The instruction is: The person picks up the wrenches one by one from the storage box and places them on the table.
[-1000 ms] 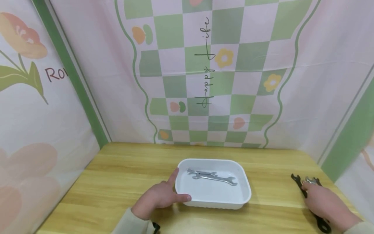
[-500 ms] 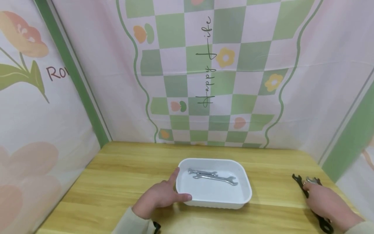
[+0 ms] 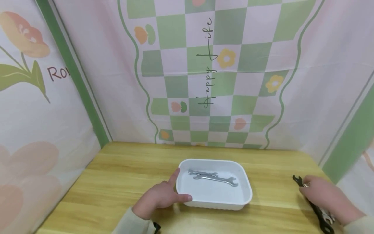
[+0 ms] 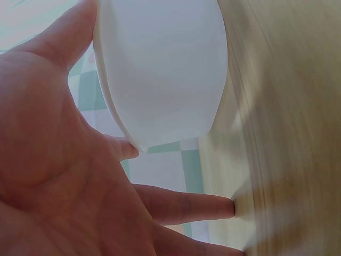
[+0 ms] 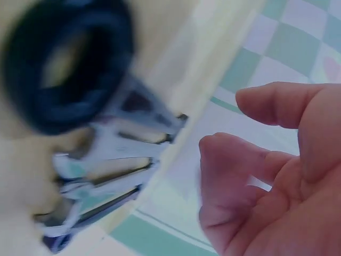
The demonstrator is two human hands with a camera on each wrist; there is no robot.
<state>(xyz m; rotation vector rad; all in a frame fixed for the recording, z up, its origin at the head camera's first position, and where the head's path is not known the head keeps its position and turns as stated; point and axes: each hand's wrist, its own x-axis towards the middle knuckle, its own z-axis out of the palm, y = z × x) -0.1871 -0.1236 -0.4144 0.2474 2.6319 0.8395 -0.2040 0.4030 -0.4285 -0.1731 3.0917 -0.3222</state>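
Observation:
My left hand (image 3: pixel 160 195) rests at the left side of a white plastic tray (image 3: pixel 216 194), thumb and index finger touching its rim. In the left wrist view two other fingers (image 4: pixel 186 207) reach straight down to the table. Inside the tray lie two silver open-ended wrenches, a longer one (image 3: pixel 217 178) and a shorter one (image 3: pixel 201 172). At the right, my right hand (image 3: pixel 325 195) hovers over a black wrench (image 3: pixel 317 211) and several silver and dark wrenches. The right wrist view shows its fingers loosely bent, thumb apart, nothing between them. In the head view the hand covers part of these wrenches.
The wooden table (image 3: pixel 128 162) runs back to a checkered fabric curtain (image 3: pixel 198 81). A green-edged curtain (image 3: pixel 29 130) stands at the left. A small black object (image 3: pixel 156 227) shows by the left sleeve.
My right hand has shifted slightly up from the wrenches, uncovering their near ends and covering the far silver end. The left hand and tray stay in place.

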